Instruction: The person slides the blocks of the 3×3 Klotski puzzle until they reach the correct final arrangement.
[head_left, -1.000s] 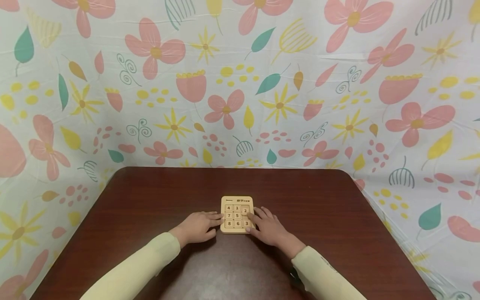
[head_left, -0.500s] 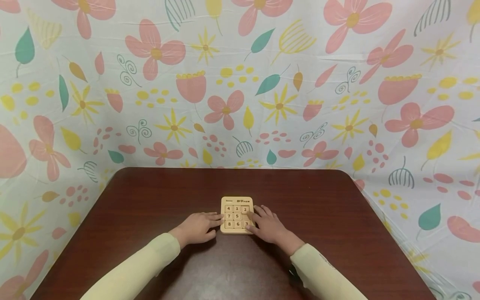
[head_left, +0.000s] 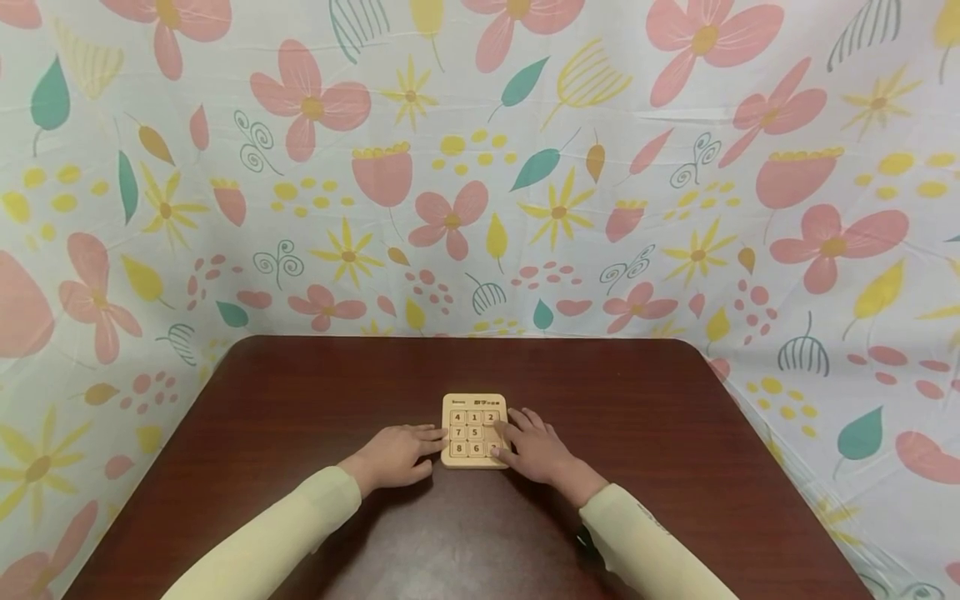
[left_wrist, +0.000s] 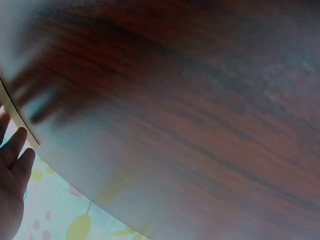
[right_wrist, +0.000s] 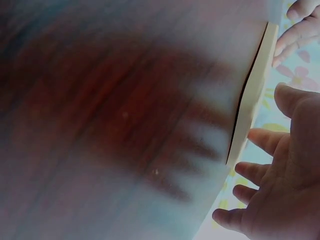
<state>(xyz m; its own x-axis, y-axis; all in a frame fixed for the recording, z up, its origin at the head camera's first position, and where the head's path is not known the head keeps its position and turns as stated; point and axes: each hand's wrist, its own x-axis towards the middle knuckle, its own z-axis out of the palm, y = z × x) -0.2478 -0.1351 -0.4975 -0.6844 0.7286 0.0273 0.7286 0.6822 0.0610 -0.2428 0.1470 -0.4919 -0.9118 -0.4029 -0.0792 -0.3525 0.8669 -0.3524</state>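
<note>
Eight tiles (head_left: 475, 437) sit in a board (head_left: 476, 464) that lies flat on the table (head_left: 337, 375), a little below the centre of the head frame. Its sides run near parallel to the frame's edges; it appears slightly taller than wide. The one gap (head_left: 489, 433) is at the middle of the right-hand column, with the 2 tile (head_left: 491, 416) directly above, the 3 tile (head_left: 492, 444) directly below and the 5 tile (head_left: 475, 431) to its left. The right hand (head_left: 538, 452) is clearly the nearer to the gap: it comes in from the lower right, its fingers spread and pinching nothing. Its index finger (head_left: 507, 431) reaches over the board's right rim to the gap, and its thumb (head_left: 504, 457) lies over part of the 3 tile; whether either presses down cannot be told. The left hand (head_left: 393, 456) stands on the opposite side, fingers extended, tips against the board's left rim, gripping nothing. In the inspector's judgement, the governing relation is vertical: gap and neighbouring 2 and 3 share one column, within reach of the right fingertips, while the left hand appears placed to steady the board.
</note>
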